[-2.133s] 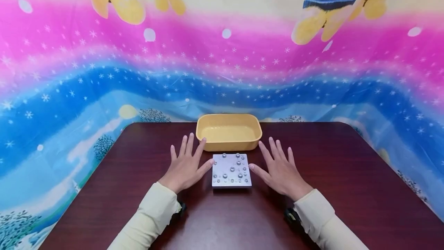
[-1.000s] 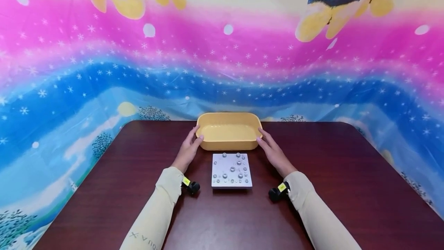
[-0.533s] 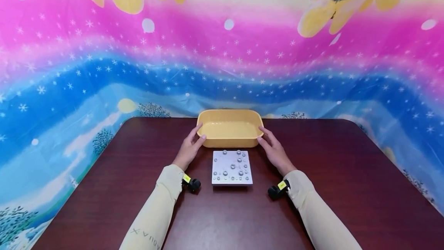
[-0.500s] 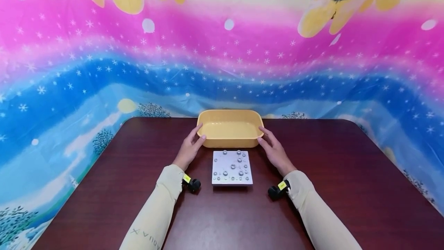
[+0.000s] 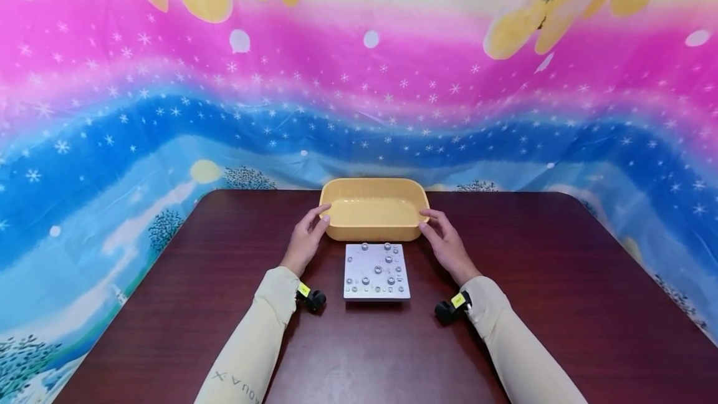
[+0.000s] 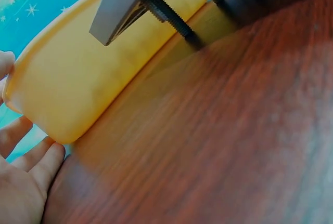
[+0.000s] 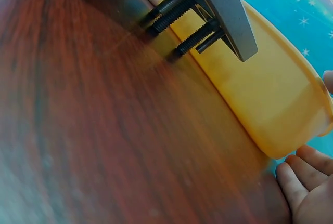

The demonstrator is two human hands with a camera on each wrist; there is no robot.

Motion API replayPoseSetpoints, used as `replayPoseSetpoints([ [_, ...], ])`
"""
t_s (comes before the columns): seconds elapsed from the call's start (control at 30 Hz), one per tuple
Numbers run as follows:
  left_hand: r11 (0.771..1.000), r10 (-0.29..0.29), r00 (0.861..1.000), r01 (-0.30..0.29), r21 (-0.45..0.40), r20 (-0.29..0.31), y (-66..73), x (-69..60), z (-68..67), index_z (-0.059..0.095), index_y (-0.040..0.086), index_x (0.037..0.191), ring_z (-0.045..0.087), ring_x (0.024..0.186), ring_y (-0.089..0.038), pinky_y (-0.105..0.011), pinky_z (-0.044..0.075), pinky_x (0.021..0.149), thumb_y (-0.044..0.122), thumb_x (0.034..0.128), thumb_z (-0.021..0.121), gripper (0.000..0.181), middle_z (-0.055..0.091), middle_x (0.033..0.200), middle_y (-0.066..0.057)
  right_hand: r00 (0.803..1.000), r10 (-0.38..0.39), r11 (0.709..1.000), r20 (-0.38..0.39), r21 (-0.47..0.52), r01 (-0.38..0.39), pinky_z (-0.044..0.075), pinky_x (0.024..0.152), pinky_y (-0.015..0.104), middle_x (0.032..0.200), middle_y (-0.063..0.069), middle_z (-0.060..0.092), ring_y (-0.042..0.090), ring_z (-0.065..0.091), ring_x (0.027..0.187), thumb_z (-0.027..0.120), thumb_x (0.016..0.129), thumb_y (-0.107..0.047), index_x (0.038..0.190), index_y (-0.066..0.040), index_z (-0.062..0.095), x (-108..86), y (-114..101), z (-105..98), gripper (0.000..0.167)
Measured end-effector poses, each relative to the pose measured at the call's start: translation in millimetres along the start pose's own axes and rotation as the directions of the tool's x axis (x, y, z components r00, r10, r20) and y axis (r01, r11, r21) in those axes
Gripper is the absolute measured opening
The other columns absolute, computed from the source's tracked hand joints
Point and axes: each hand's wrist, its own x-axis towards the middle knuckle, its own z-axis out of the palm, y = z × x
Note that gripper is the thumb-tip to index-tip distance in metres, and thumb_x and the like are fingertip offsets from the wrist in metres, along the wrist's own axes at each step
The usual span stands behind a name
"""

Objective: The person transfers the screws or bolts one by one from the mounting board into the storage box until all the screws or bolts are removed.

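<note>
At the back of the table stands a yellow oblong plastic bin (image 5: 371, 234), with nothing visible inside. My left hand (image 5: 303, 242) holds its left end, thumb at the near corner and index finger over the rim. At the other end my right hand (image 5: 447, 247) holds it in the same way. In both wrist views the lower fingers curl beside the bin's end wall. Just in front of the bin, between my hands, is a square silver metal plate (image 5: 364, 270) with several bolts in it. Threaded shanks (image 6: 174, 21) stick out below the plate, raising it off the table.
The dark red-brown wooden table (image 5: 359, 354) has rounded far corners. A printed cloth backdrop (image 5: 359, 86) hangs close behind the bin and round the sides. Small black cameras (image 5: 316, 300) are strapped at both wrists.
My hands have gone from spread flat beside the plate to both ends of the bin. Since half a second ago, the index fingers reach slightly farther over the rim. The plate stays put.
</note>
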Motion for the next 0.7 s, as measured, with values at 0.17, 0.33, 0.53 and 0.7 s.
replayPoseSetpoints([
  [0.17, 0.998, 0.011, 0.997, -0.006, 0.068, -0.071, -9.9, 1.8, -0.1, 0.061, 0.025, 0.128, 0.054, 0.111, -0.02, -0.037, 0.043, 0.095, 0.042, 0.0955, 0.058, 0.037, 0.058, 0.129, -0.002, 0.999, -0.04, 0.999, -0.023, -0.013, 0.04, 0.042, 0.094, 0.035, 0.131, 0.018, 0.051, 0.032, 0.049, 0.119, 0.055, 0.099, -0.02, 0.129, 0.002, 0.05, -1.8, -5, 3, 0.037],
  [0.33, 0.995, 0.038, 0.993, -0.027, 0.096, -0.113, -10.4, 1.4, -0.2, 0.065, 0.022, 0.12, 0.054, 0.114, -0.022, -0.038, 0.044, 0.095, 0.041, 0.0949, 0.059, 0.032, 0.057, 0.13, -0.008, 0.998, -0.062, 0.998, -0.029, -0.014, 0.062, 0.044, 0.086, 0.023, 0.125, 0.018, 0.052, 0.032, 0.051, 0.114, 0.056, 0.098, -0.018, 0.12, 0.003, 0.051, -1.5, -5, 3, 0.031],
  [0.53, 0.996, 0.084, 0.989, -0.08, 0.031, -0.126, -9.7, 2.8, 0.8, 0.066, 0.006, 0.109, 0.043, 0.134, -0.024, -0.041, 0.032, 0.11, 0.027, 0.0952, 0.061, 0.025, 0.039, 0.151, -0.007, 0.997, -0.079, 0.997, -0.023, -0.02, 0.078, 0.045, 0.082, 0.022, 0.119, 0.018, 0.054, 0.03, 0.054, 0.108, 0.056, 0.098, -0.018, 0.116, 0.003, 0.052, -0.6, -5, 1, 0.028],
  [0.7, 0.999, 0.048, 0.994, -0.047, 0.014, -0.103, -8.2, 1.6, 2.0, 0.065, 0.011, 0.111, 0.05, 0.123, -0.022, -0.035, 0.042, 0.099, 0.022, 0.0955, 0.06, 0.019, 0.049, 0.141, -0.008, 0.997, -0.08, 0.997, -0.021, -0.013, 0.08, 0.047, 0.08, 0.02, 0.116, 0.018, 0.055, 0.03, 0.055, 0.104, 0.056, 0.098, -0.016, 0.115, 0.004, 0.052, -1.4, -4, 0, 0.027],
])
